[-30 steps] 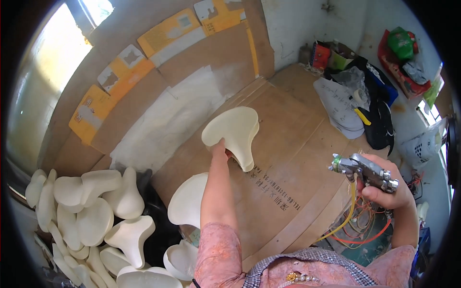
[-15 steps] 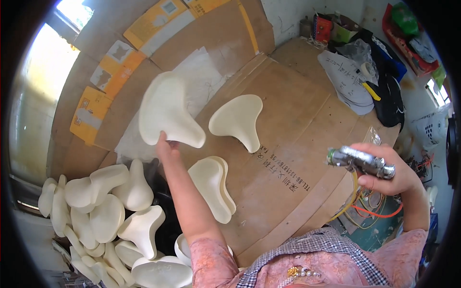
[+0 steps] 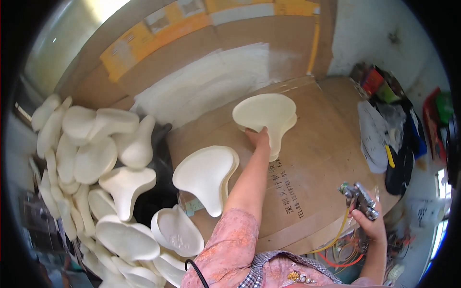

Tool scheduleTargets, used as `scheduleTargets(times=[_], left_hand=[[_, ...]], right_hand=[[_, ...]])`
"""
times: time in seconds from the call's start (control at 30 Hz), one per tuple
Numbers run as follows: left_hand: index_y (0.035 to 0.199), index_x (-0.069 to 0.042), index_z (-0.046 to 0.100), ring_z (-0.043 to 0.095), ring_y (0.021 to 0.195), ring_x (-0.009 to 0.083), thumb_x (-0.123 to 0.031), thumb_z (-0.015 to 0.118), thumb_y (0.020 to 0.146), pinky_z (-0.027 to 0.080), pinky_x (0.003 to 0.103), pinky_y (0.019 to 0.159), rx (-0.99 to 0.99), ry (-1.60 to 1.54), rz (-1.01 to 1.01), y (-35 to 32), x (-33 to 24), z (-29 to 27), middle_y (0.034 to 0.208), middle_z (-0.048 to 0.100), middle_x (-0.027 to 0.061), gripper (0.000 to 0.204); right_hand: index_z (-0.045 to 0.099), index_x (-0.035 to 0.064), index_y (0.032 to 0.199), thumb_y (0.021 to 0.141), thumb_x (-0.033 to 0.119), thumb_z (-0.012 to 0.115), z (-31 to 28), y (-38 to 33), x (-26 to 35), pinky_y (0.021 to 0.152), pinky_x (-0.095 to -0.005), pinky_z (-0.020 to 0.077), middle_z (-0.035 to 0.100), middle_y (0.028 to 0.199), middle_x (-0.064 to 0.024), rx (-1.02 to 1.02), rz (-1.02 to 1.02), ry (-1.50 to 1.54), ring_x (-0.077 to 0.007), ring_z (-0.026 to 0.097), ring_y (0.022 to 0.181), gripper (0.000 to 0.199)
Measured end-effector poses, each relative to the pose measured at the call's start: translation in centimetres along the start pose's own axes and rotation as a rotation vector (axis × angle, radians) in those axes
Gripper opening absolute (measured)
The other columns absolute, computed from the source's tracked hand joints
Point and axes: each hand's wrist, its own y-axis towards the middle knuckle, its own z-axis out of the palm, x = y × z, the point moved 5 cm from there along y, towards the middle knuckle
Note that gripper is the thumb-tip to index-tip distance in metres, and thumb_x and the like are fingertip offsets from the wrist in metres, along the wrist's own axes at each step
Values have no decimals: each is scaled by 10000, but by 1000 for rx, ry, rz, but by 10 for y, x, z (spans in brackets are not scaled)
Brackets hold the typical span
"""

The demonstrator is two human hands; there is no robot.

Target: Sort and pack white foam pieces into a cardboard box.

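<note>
A cream, saddle-shaped foam pad is in my left hand, whose fingers grip the edge beside its narrow nose. The pad lies over a second one of much the same shape, which shows only as a rim along the right and lower edges. My right hand grips a metal spray gun with a yellow hose, held above the right side of the cardboard. Nearer to me, left of my forearm, another stack of saddle pads rests on the cardboard.
Many loose foam pads are heaped at the left. Brown cardboard covers the worktop, and taped cardboard rises behind it. Bags and a grey flat piece lie at the far right. Coloured hoses hang below.
My left hand has carried its pad rightward from the back left and set it over the single pad. The spray gun is now lower and tilted more steeply. The view has shifted.
</note>
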Motion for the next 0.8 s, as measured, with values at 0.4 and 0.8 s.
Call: scheduleTargets(times=[0.4, 0.8], left_hand=[[1285, 4, 312, 497, 1122, 276, 37, 692, 672, 421, 370, 928, 108, -165, -203, -14, -2, -28, 1249, 463, 184, 722], [1123, 45, 494, 600, 906, 271, 7, 657, 643, 479, 359, 818, 549, -503, -395, -15, -22, 9, 1001, 598, 146, 508]], right_hand=[[476, -6, 1232, 735, 152, 689, 33, 36, -33, 677, -237, 455, 574, 816, -23, 153, 4, -10, -88, 540, 727, 563], [401, 21, 1272, 709, 127, 650, -26, 80, -184, 756, -358, 476, 575, 908, -131, -309, 170, -620, -262, 581, 834, 624]])
